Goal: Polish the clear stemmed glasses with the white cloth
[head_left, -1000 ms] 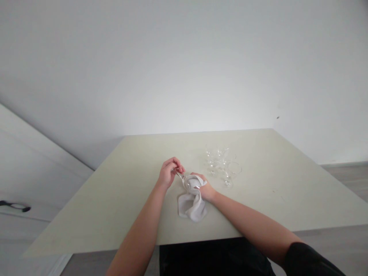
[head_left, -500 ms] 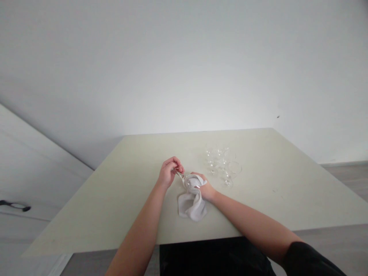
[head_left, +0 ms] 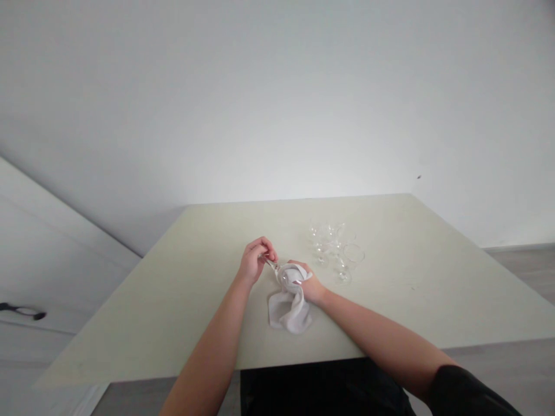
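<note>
Near the middle of the table, my left hand (head_left: 256,258) is closed around the base end of a clear stemmed glass (head_left: 272,264). The glass lies tilted on its side, its bowl toward the right and largely covered by a white cloth (head_left: 289,309). My right hand (head_left: 309,283) grips the cloth around the bowl, with the fingers partly hidden behind it. A loose part of the cloth hangs down toward the table's front edge.
Several clear stemmed glasses (head_left: 333,245) stand close together to the right of my hands. The pale table (head_left: 173,300) reaches back to a white wall (head_left: 277,104). A white cabinet with a dark handle (head_left: 23,311) is at the left.
</note>
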`<state>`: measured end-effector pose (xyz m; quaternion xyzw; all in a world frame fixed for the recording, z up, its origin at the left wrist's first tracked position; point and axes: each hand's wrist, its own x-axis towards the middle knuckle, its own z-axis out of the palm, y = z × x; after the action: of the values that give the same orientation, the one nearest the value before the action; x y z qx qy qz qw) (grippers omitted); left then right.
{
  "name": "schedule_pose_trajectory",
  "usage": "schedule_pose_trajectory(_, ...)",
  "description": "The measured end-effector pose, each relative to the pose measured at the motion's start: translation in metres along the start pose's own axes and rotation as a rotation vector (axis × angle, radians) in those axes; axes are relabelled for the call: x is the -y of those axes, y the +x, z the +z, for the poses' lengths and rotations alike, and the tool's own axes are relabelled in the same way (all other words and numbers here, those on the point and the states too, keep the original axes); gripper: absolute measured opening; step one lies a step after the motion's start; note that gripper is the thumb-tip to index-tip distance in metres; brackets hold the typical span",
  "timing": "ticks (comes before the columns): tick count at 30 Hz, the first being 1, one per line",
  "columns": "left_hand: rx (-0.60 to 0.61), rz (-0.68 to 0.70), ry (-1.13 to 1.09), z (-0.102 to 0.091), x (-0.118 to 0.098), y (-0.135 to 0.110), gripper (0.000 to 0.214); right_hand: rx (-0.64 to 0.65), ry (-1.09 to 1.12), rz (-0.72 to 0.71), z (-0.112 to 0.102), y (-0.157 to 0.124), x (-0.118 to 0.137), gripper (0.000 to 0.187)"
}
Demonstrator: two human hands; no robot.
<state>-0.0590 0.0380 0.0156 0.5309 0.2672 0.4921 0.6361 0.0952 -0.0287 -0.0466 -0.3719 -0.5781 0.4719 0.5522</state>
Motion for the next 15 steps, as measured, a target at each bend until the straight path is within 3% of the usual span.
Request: schedule_pose_trajectory(15, -0.005, 0.0, 0.018, -0.0001, -0.0001, 0.0001, 0.007, -0.005, -0.04, 0.029, 0.0, -0.0005, 0.0022, 0.026)
